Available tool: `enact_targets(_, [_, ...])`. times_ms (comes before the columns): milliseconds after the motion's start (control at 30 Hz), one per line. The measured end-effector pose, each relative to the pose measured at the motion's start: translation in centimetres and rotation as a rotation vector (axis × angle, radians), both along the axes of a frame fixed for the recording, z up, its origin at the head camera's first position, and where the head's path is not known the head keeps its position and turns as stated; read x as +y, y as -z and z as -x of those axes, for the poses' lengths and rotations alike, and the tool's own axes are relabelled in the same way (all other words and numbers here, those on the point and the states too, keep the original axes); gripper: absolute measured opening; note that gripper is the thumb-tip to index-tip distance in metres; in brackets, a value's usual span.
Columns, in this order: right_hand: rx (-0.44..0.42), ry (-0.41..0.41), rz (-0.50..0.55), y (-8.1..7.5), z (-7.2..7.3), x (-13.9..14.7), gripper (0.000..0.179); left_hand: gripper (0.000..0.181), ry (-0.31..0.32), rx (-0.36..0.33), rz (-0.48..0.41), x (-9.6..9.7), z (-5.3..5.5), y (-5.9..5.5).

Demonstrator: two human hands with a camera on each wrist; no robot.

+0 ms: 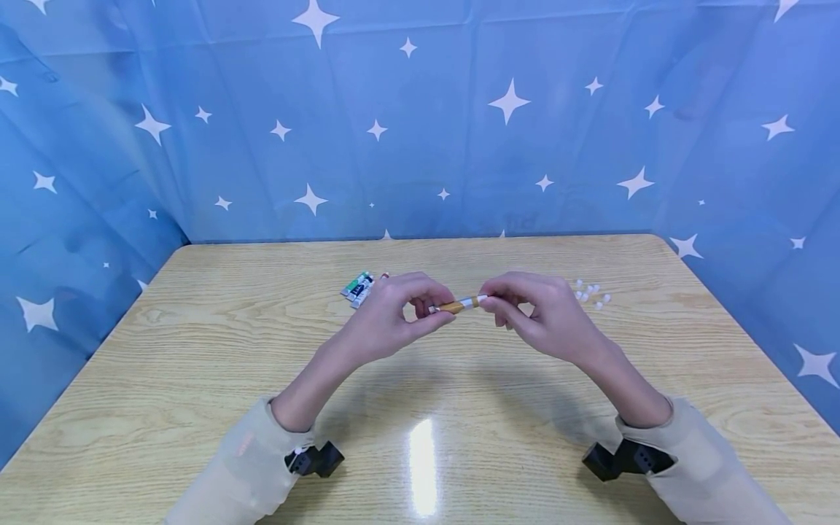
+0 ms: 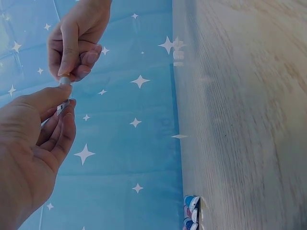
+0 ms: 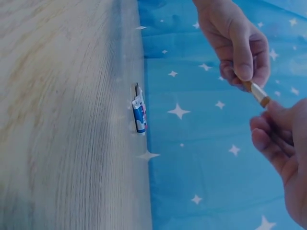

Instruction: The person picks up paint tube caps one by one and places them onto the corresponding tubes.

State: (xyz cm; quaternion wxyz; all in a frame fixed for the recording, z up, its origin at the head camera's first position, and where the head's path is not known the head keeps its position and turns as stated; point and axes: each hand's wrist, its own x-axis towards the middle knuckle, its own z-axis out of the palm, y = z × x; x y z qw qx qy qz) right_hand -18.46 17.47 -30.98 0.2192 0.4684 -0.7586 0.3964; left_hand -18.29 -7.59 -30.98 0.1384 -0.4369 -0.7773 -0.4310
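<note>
A small paint tube (image 1: 457, 306) with ochre and white bands is held in the air between both hands, tilted slightly up toward the right in the head view. My left hand (image 1: 400, 310) pinches its left end between thumb and fingers. At the other end, the thumb and fingertips of my right hand (image 1: 534, 310) pinch the whitish tip, partly hiding it. In the right wrist view the tube (image 3: 258, 92) spans the short gap between the two hands. Behind the left hand lie several other paint tubes (image 1: 357, 286), partly covered by it.
Several small white caps (image 1: 588, 289) lie scattered on the wooden table (image 1: 216, 350), beyond the right hand. A blue curtain with white stars (image 1: 446, 131) hangs behind the table and at its sides. Light glares off the table (image 1: 423, 467) near the front.
</note>
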Motion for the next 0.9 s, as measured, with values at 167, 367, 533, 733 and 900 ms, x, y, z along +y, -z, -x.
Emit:
enact_targets(167, [-0.003,-0.013,0.013,0.13,0.04,-0.01,0.009,0.011,-0.010,0.052,0.006,0.07,-0.24,-0.08])
enact_targets(367, [-0.007,-0.009,0.013,0.21,0.08,0.04,0.024,0.013,-0.004,0.114,0.005,0.19,-0.29,-0.02])
enact_targets(533, [-0.011,-0.001,0.012,0.27,0.09,0.10,0.022,0.013,0.001,0.149,-0.006,0.30,-0.40,-0.01])
enact_targets(733, [-0.015,-0.002,0.026,0.42,0.13,0.07,0.020,0.013,-0.009,0.199,0.008,0.34,-0.49,-0.02])
enact_targets(900, [-0.052,-0.018,0.064,0.66,0.12,-0.12,0.017,0.014,-0.039,0.240,0.030,0.37,-0.40,0.04])
